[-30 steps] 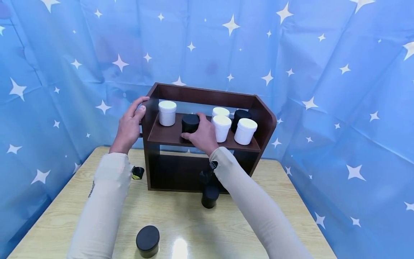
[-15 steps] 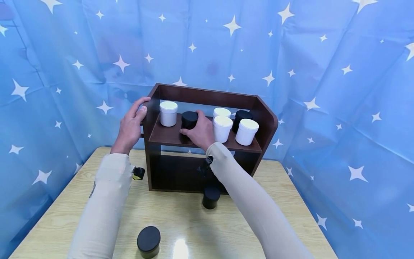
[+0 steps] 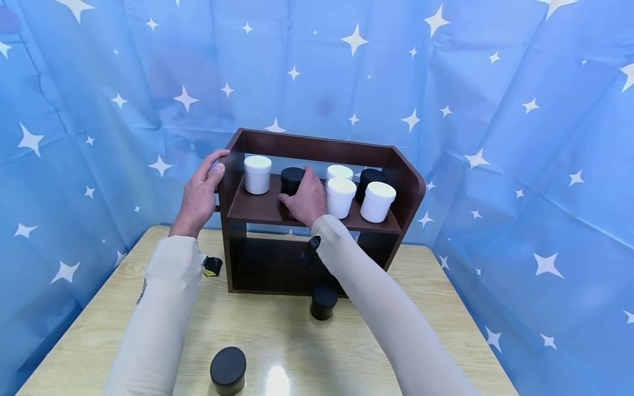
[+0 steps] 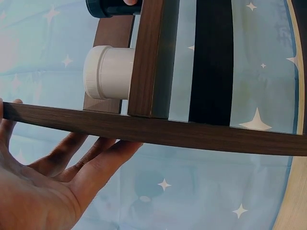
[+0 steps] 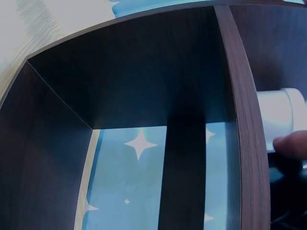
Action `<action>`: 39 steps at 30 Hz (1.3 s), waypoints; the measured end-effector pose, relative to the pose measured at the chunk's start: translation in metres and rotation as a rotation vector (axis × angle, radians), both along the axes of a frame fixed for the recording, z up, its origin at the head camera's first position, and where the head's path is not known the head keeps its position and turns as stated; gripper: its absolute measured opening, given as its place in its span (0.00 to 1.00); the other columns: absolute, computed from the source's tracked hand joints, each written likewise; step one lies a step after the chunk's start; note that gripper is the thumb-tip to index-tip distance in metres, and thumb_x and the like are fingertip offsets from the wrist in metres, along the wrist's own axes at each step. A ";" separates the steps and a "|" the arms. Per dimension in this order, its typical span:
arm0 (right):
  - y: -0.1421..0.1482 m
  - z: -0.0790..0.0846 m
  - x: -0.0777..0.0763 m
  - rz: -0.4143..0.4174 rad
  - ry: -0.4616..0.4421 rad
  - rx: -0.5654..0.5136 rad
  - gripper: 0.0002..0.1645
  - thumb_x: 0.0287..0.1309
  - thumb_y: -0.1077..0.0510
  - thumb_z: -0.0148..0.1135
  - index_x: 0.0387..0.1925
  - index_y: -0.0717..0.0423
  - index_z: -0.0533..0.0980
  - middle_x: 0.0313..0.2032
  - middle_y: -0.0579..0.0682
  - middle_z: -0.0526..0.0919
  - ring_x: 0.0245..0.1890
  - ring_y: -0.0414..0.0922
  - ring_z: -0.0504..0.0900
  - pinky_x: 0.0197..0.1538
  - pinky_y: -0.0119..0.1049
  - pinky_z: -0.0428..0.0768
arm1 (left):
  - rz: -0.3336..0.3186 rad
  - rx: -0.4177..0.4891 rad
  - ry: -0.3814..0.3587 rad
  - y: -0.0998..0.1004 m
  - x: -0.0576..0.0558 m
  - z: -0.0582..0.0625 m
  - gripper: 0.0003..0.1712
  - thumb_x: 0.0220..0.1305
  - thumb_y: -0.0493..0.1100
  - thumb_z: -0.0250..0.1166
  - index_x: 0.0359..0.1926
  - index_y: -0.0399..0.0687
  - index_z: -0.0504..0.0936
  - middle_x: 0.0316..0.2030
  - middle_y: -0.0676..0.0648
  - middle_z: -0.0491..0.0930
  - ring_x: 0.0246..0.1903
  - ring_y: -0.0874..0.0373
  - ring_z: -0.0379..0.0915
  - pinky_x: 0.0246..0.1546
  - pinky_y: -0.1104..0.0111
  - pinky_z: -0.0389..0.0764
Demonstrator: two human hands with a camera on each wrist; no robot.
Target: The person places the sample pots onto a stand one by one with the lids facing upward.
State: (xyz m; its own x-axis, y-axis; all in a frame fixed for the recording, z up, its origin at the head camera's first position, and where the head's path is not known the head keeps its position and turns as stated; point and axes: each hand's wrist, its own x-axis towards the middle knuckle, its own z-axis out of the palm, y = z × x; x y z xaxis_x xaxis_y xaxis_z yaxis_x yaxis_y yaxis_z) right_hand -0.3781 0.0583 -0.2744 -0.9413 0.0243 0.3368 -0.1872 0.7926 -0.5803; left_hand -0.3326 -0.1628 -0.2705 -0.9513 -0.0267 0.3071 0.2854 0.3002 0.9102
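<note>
My right hand [image 3: 308, 199] grips a black lidded jar [image 3: 292, 179] on the upper board of a dark brown shelf unit [image 3: 277, 215], thumb in front and a finger round its far side. In the right wrist view only the thumb [image 5: 290, 143] of it shows, with a white jar beyond. Against the outer face of the unit's left side panel [image 4: 96, 123] rests my left hand [image 3: 198, 190], its fingers mostly straight and one fingertip at the panel's edge. Just inside that panel stands a white lidded jar [image 3: 257, 175].
Right of my right hand are more white jars [image 3: 378, 202] and a black jar [image 3: 371, 182] at the back. One black jar [image 3: 324, 302] stands on the wooden table [image 3: 277, 335] before the unit, another [image 3: 228, 369] nearer the front. A starry blue curtain [image 3: 317, 60] hangs behind.
The black jar in my right hand has moved slightly back on the upper board, the hand going with it. My left hand keeps its place on the side panel.
</note>
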 end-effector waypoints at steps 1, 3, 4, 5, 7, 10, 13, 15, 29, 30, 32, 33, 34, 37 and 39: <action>0.000 0.000 -0.001 -0.004 0.000 0.001 0.52 0.56 0.49 0.74 0.74 0.58 0.55 0.68 0.59 0.70 0.66 0.54 0.73 0.71 0.48 0.73 | -0.003 0.002 -0.001 0.000 0.000 0.000 0.27 0.77 0.66 0.39 0.73 0.80 0.60 0.74 0.44 0.61 0.66 0.36 0.70 0.59 0.36 0.75; -0.001 0.000 -0.002 -0.011 -0.002 -0.001 0.52 0.57 0.49 0.74 0.74 0.58 0.55 0.68 0.59 0.70 0.66 0.54 0.73 0.71 0.48 0.72 | -0.006 0.005 -0.003 0.000 -0.001 -0.001 0.27 0.77 0.66 0.39 0.73 0.81 0.60 0.74 0.44 0.61 0.66 0.36 0.70 0.59 0.37 0.75; -0.001 0.000 -0.003 -0.013 -0.005 0.000 0.52 0.57 0.49 0.73 0.74 0.58 0.55 0.68 0.59 0.70 0.66 0.54 0.73 0.72 0.48 0.72 | -0.006 0.006 -0.003 0.000 -0.001 -0.001 0.27 0.77 0.66 0.39 0.73 0.81 0.60 0.74 0.44 0.61 0.66 0.36 0.70 0.59 0.37 0.75; -0.002 0.001 -0.004 -0.019 -0.011 -0.002 0.52 0.57 0.49 0.73 0.74 0.58 0.55 0.68 0.59 0.70 0.67 0.54 0.73 0.72 0.48 0.72 | -0.004 0.005 -0.001 0.000 0.000 -0.001 0.27 0.77 0.66 0.39 0.73 0.80 0.60 0.75 0.44 0.61 0.66 0.36 0.69 0.60 0.37 0.74; -0.003 0.001 -0.006 -0.029 -0.026 -0.008 0.52 0.58 0.48 0.73 0.74 0.57 0.54 0.69 0.58 0.69 0.67 0.54 0.72 0.72 0.48 0.71 | 0.000 0.005 0.002 0.001 0.000 -0.001 0.27 0.77 0.66 0.39 0.73 0.80 0.60 0.74 0.44 0.62 0.66 0.37 0.70 0.61 0.38 0.74; -0.004 0.001 -0.010 -0.049 -0.051 -0.009 0.52 0.59 0.48 0.72 0.75 0.56 0.52 0.69 0.59 0.69 0.67 0.54 0.72 0.72 0.48 0.71 | 0.002 0.008 0.003 0.001 0.001 -0.001 0.27 0.77 0.67 0.40 0.73 0.80 0.61 0.74 0.44 0.62 0.65 0.37 0.70 0.60 0.38 0.74; -0.006 0.001 -0.014 -0.065 -0.073 0.004 0.52 0.59 0.47 0.71 0.74 0.56 0.52 0.69 0.58 0.70 0.66 0.53 0.74 0.71 0.48 0.72 | -0.002 0.012 -0.003 0.001 0.001 -0.001 0.27 0.76 0.67 0.40 0.72 0.81 0.61 0.74 0.43 0.62 0.65 0.37 0.70 0.58 0.37 0.76; -0.008 0.002 -0.016 -0.069 -0.082 0.010 0.52 0.59 0.46 0.71 0.74 0.56 0.52 0.68 0.59 0.71 0.64 0.53 0.75 0.70 0.47 0.74 | -0.001 0.009 -0.003 0.000 0.001 -0.001 0.27 0.76 0.67 0.40 0.72 0.81 0.60 0.74 0.43 0.62 0.66 0.37 0.70 0.58 0.37 0.76; -0.001 0.010 -0.034 -0.114 -0.129 0.060 0.53 0.61 0.44 0.69 0.74 0.57 0.49 0.66 0.62 0.72 0.62 0.55 0.78 0.69 0.48 0.75 | 0.010 0.018 0.016 0.008 -0.003 0.002 0.26 0.77 0.67 0.40 0.72 0.81 0.62 0.73 0.45 0.62 0.64 0.38 0.72 0.59 0.40 0.77; -0.002 0.010 -0.035 -0.109 -0.125 0.056 0.53 0.61 0.44 0.69 0.74 0.57 0.49 0.66 0.62 0.73 0.62 0.55 0.78 0.69 0.48 0.75 | 0.011 0.020 0.019 0.007 -0.003 0.002 0.26 0.77 0.66 0.39 0.72 0.81 0.61 0.73 0.44 0.62 0.64 0.38 0.71 0.59 0.40 0.76; -0.003 0.010 -0.035 -0.102 -0.126 0.057 0.53 0.61 0.44 0.69 0.74 0.57 0.49 0.65 0.63 0.73 0.61 0.56 0.78 0.69 0.49 0.75 | 0.019 0.017 0.019 0.006 -0.003 0.002 0.26 0.77 0.66 0.39 0.72 0.80 0.61 0.73 0.44 0.62 0.64 0.38 0.71 0.60 0.40 0.76; -0.003 0.009 -0.035 -0.103 -0.130 0.058 0.53 0.61 0.44 0.69 0.74 0.57 0.48 0.65 0.63 0.73 0.61 0.56 0.78 0.69 0.48 0.75 | 0.020 0.014 0.017 0.006 -0.002 0.002 0.26 0.77 0.66 0.39 0.72 0.80 0.61 0.73 0.44 0.62 0.64 0.38 0.71 0.60 0.40 0.76; -0.004 0.008 -0.034 -0.105 -0.136 0.060 0.53 0.61 0.44 0.69 0.74 0.56 0.48 0.65 0.63 0.73 0.61 0.55 0.79 0.69 0.48 0.75 | 0.020 0.013 0.015 0.006 -0.001 0.002 0.26 0.77 0.66 0.39 0.72 0.80 0.62 0.73 0.44 0.62 0.64 0.38 0.72 0.60 0.40 0.76; -0.006 0.006 -0.033 -0.110 -0.145 0.061 0.54 0.62 0.43 0.68 0.75 0.55 0.46 0.65 0.62 0.74 0.61 0.55 0.79 0.68 0.47 0.76 | 0.022 0.007 0.006 0.004 0.000 0.000 0.26 0.77 0.66 0.39 0.72 0.80 0.61 0.73 0.44 0.62 0.64 0.38 0.72 0.59 0.40 0.76; -0.007 0.005 -0.033 -0.111 -0.143 0.064 0.54 0.62 0.42 0.67 0.75 0.54 0.46 0.65 0.62 0.74 0.60 0.54 0.79 0.68 0.47 0.76 | 0.027 0.007 0.005 0.003 0.000 0.000 0.26 0.77 0.67 0.39 0.72 0.81 0.61 0.73 0.44 0.62 0.64 0.38 0.71 0.60 0.40 0.76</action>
State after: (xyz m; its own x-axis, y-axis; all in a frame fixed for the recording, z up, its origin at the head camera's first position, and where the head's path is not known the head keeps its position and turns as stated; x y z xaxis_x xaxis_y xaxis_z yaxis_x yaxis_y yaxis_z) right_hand -0.4109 0.0514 -0.2697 -0.9724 0.1137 0.2038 -0.0155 0.8400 -0.5424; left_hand -0.3324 -0.1596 -0.2705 -0.9485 -0.0544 0.3120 0.2822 0.3018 0.9107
